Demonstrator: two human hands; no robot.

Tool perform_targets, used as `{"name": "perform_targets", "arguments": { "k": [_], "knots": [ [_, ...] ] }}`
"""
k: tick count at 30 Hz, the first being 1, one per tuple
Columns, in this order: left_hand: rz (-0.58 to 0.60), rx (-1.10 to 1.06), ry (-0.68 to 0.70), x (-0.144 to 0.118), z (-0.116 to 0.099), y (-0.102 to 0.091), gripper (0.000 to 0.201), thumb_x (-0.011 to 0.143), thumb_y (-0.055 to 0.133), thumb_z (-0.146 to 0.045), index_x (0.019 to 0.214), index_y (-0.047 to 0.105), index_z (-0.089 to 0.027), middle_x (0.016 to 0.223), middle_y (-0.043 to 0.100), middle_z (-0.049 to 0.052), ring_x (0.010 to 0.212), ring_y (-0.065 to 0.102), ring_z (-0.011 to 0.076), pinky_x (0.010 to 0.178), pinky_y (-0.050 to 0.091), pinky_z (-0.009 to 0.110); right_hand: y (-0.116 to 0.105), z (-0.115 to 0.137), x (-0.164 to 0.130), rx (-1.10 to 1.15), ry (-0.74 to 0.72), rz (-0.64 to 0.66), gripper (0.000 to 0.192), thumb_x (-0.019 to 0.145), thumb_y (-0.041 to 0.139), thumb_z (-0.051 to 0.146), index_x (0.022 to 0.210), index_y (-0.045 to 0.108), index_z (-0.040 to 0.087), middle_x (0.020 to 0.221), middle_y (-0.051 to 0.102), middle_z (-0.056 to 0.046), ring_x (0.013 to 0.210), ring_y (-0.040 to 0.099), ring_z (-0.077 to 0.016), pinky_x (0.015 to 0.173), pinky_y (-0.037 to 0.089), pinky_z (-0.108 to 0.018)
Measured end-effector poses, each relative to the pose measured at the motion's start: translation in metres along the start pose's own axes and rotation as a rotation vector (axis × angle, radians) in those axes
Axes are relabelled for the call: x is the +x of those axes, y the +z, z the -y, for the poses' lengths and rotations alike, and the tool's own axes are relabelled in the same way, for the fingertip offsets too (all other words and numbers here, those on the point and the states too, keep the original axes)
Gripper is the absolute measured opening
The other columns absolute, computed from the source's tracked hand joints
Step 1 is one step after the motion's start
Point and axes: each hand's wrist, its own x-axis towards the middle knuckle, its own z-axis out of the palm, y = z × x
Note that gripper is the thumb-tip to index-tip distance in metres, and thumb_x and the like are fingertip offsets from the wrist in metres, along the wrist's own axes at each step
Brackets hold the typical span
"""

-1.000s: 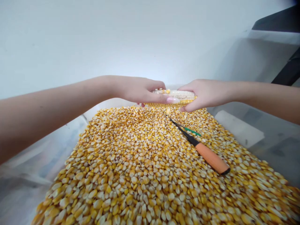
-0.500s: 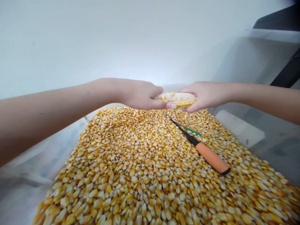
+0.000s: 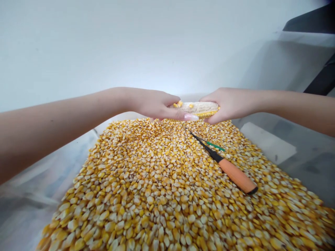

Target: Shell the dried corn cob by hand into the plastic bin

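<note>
Both my hands grip one corn cob (image 3: 200, 107) held level just above a big heap of loose yellow kernels (image 3: 167, 188). My left hand (image 3: 157, 104) wraps its left end, thumb stretched along the front of the cob. My right hand (image 3: 227, 104) clasps the right end. The cob's top is mostly bare and pale, with a few kernels left on it and a row along its underside. An orange-handled tool (image 3: 227, 169) with a dark pointed blade lies on the heap, near my right hand.
A thin green stick (image 3: 215, 146) lies beside the tool's blade. The kernels fill a clear plastic tub whose wall (image 3: 264, 143) shows at the right. A white wall stands behind, and a dark object (image 3: 321, 80) sits at the upper right.
The cob has turned a little in my hands and my left thumb has shifted along it. More bare cob shows than a second ago. The tool has stayed put.
</note>
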Motion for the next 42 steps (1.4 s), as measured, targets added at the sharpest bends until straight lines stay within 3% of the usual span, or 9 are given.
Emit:
{"name": "perform_targets", "arguments": {
  "k": [4,8,17,24,33,38,42],
  "knots": [
    [0.169,-0.078,-0.04,0.0,0.001,-0.002,0.058,0.068,0.031,-0.065,0.095,0.051,-0.018,0.079,0.058,0.004,0.07,0.052,0.0161,0.064,0.037,0.024,0.0,-0.003,0.0,-0.03,-0.013,0.038,0.023,0.058,0.058,0.033,0.076,0.054,0.02,0.062,0.056,0.003,0.054,0.05,-0.0133,0.044,0.032,-0.023],
    [0.227,-0.086,-0.027,0.0,0.001,-0.002,0.056,0.068,0.034,-0.064,0.097,0.05,-0.019,0.082,0.058,0.004,0.073,0.052,0.0166,0.066,0.036,0.023,-0.001,-0.005,0.001,-0.033,-0.025,0.072,0.025,0.058,0.059,0.035,0.078,0.054,0.021,0.069,0.058,0.002,0.06,0.053,-0.0154,0.047,0.035,-0.023],
    [0.097,0.083,-0.076,-0.001,-0.005,0.006,0.062,0.068,0.026,-0.067,0.094,0.051,-0.016,0.082,0.058,0.006,0.075,0.049,0.0173,0.07,0.034,0.027,-0.003,-0.011,0.003,-0.045,-0.027,0.101,0.028,0.058,0.058,0.038,0.08,0.054,0.022,0.07,0.059,0.001,0.061,0.052,-0.0167,0.048,0.034,-0.024],
    [0.122,0.084,-0.064,-0.002,-0.01,0.006,0.068,0.069,0.023,-0.068,0.1,0.051,-0.014,0.081,0.056,0.007,0.076,0.05,0.0193,0.073,0.034,0.028,-0.007,-0.006,-0.001,-0.045,-0.045,0.151,0.024,0.062,0.054,0.031,0.083,0.054,0.02,0.073,0.058,0.001,0.064,0.051,-0.0143,0.052,0.032,-0.024],
    [0.215,-0.087,-0.004,-0.003,-0.006,0.005,0.054,0.074,0.027,-0.059,0.105,0.046,-0.02,0.087,0.059,0.005,0.072,0.052,0.0152,0.065,0.036,0.024,-0.006,-0.009,0.0,-0.1,-0.065,0.169,0.022,0.06,0.055,0.031,0.08,0.053,0.022,0.07,0.057,0.001,0.063,0.051,-0.0148,0.051,0.033,-0.024],
    [0.176,0.022,0.005,-0.003,-0.007,0.005,0.058,0.067,0.036,-0.065,0.099,0.049,-0.018,0.079,0.059,0.005,0.065,0.051,0.015,0.059,0.035,0.024,-0.005,-0.011,0.001,-0.1,-0.07,0.154,0.025,0.059,0.057,0.034,0.081,0.052,0.024,0.072,0.057,0.002,0.063,0.052,-0.016,0.049,0.035,-0.024],
    [0.263,0.032,-0.002,-0.003,-0.013,0.005,0.057,0.071,0.032,-0.063,0.096,0.05,-0.015,0.077,0.059,0.006,0.062,0.05,0.0144,0.058,0.036,0.024,-0.004,-0.01,0.001,-0.088,-0.083,0.182,0.025,0.059,0.057,0.032,0.082,0.053,0.025,0.074,0.058,0.003,0.065,0.052,-0.0158,0.05,0.036,-0.023]
  ]
}}
